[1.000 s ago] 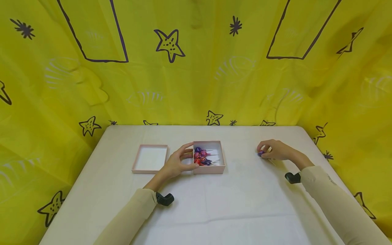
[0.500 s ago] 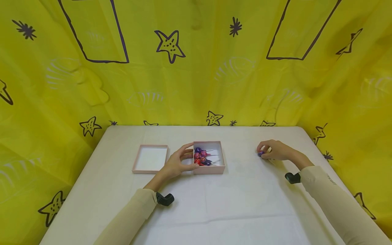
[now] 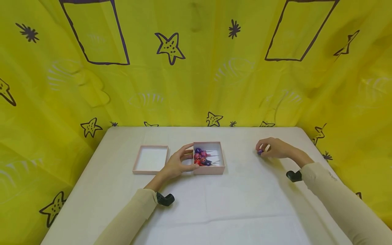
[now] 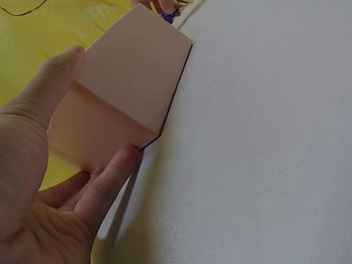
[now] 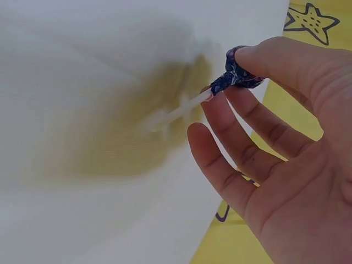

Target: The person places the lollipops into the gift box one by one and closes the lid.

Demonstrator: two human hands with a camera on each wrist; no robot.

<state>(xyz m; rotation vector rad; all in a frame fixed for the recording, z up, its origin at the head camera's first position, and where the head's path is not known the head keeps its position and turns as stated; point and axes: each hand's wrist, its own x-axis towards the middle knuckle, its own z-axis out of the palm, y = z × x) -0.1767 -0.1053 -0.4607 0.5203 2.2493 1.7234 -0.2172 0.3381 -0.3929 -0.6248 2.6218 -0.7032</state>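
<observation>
My left hand [image 3: 176, 165] holds the left side of a pale pink open box [image 3: 209, 170], its thumb at the front corner and fingers along the side wall. Several wrapped lollipops [image 3: 202, 158], red, pink and purple, lie inside with white sticks pointing right. In the left wrist view the thumb and fingertips press the box's outer walls [image 4: 135, 63]. Over to the right, my right hand [image 3: 277, 148] pinches a dark purple lollipop [image 5: 237, 69] by its wrapped head. Its white stick [image 5: 184, 108] points away from the palm, above the white cloth.
A shallow pink-edged box lid [image 3: 150, 159] lies inside up to the left of the box. White cloth [image 3: 232, 204] covers the table. Yellow curtains [image 3: 196, 81] with star drawings close off the back and both sides.
My right hand has risen slightly from the cloth with the lollipop pinched in it. The left hand and the box stay in place.
</observation>
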